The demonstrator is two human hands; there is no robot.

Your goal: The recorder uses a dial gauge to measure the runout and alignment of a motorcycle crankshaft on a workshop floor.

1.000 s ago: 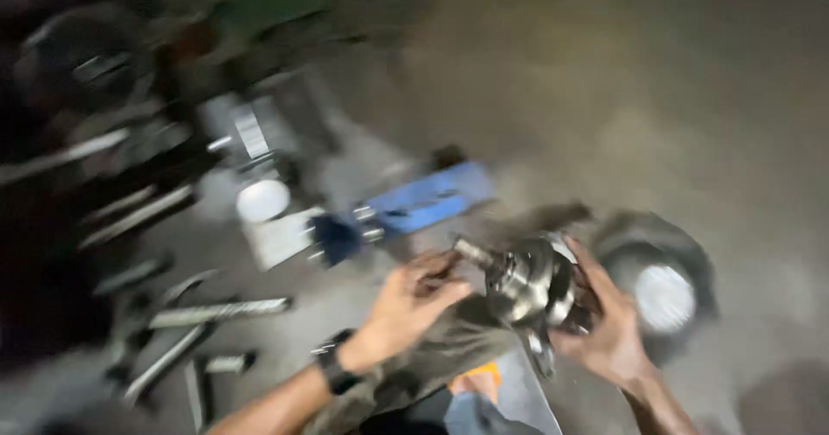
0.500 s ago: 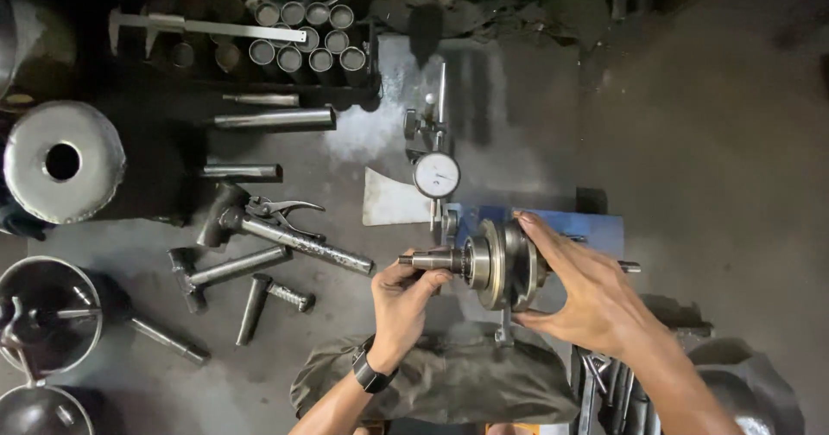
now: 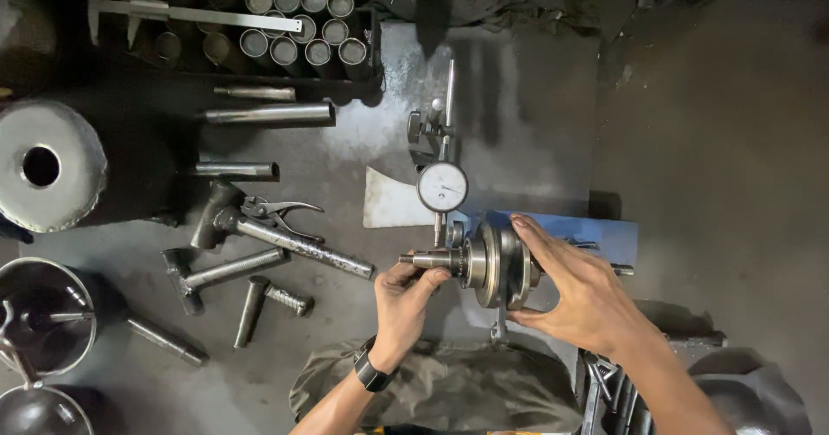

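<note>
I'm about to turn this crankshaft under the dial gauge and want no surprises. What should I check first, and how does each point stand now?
1. Left hand grips the shaft end of the crankshaft: ok.
2. Right hand cups the crank webs, fingers over the top: ok.
3. Dial gauge plunger touches the shaft: cannot tell, the tip is too small to see.
4. Gauge stand upright behind the shaft: ok.
5. Crankshaft seated on its blue fixture: cannot tell, hands hide the supports.
6. Hammers and pliers lie left, apart from the shaft: ok.
</note>
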